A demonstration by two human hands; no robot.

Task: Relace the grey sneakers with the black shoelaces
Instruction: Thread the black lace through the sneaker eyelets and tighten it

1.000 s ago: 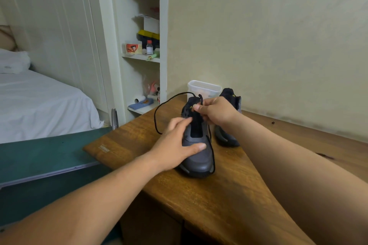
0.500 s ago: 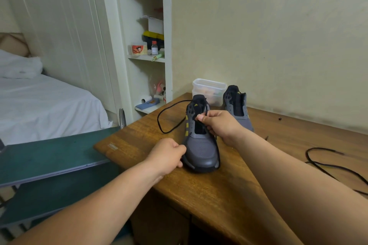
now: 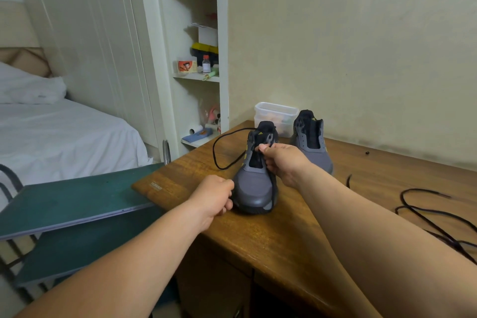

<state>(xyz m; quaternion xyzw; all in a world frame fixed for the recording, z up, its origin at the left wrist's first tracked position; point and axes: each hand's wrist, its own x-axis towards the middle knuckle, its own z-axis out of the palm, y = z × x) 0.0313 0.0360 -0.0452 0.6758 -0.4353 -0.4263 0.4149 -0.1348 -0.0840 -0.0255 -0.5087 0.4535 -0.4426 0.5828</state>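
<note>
Near sneaker [image 3: 254,183] stands toe toward the person, close to the front edge of the desk [image 3: 271,253]. Right hand [image 3: 284,162] is over its tongue, thumb and forefinger pinching the lace [image 3: 219,155] at the upper eyelets. Rest of that lace loops out left of the near sneaker, and another run hangs down its right side to the toe. Left hand [image 3: 214,197] is at the toe of the near sneaker, fingers curled in tight; cannot tell if it grips the sole rim, a lace end or nothing. Other sneaker [image 3: 313,144] sits behind and right of the near sneaker, no lace seen in it. Spare lace [image 3: 423,210] lies loose well right of the near sneaker

Step in hand, as a judgement: feeding the lace through an eyelet, task looks early. To do it well:
- left hand pins the toe so the shoe doesn't skid
- right hand keeps the tip short in the pinch and aims straight at the hole
- slack gets drawn through evenly, lace flat not twisted
- the loose loop must not snag on the heel

Edges: the desk corner is left of the near sneaker and the drop-off is close in front of its toe. A green board [image 3: 64,201] sits lower, further left. A plastic tub [image 3: 273,113] is just behind the near sneaker with the wall beyond, so little room to push back. Bare desk right of the near sneaker runs up to the spare lace. Best room for pulling slack is probably up and to the right
</note>
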